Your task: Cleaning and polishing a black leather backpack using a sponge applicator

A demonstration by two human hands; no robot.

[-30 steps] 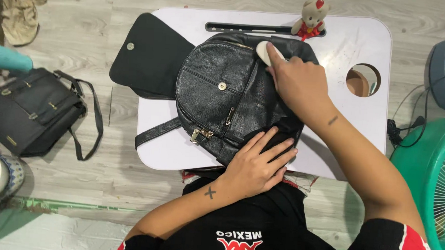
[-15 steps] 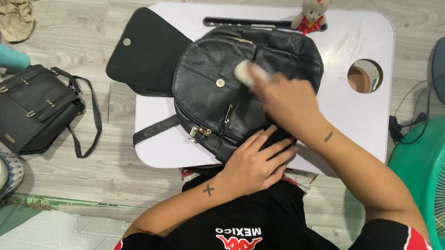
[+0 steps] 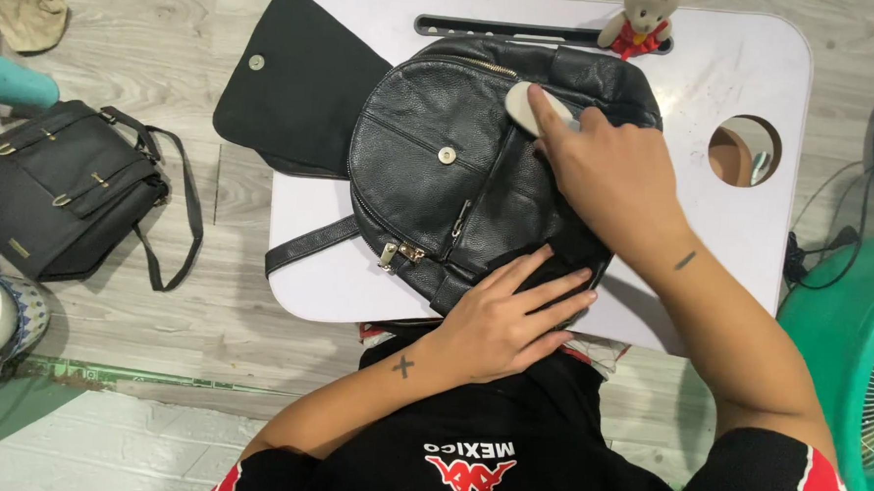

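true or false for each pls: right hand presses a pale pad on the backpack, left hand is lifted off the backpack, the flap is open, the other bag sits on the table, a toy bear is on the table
1. The right hand presses a pale pad on the black backpack: true.
2. The left hand is lifted off the backpack: false, it lies flat on its near end.
3. The backpack's flap is open: true.
4. The second black bag sits on the white table: false, it lies on the floor.
5. A toy bear is on the table: true.

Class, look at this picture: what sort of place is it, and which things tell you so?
Probably a room at home: a small white lap table set low over a wood-look floor, a green fan beside it, a teddy on top.
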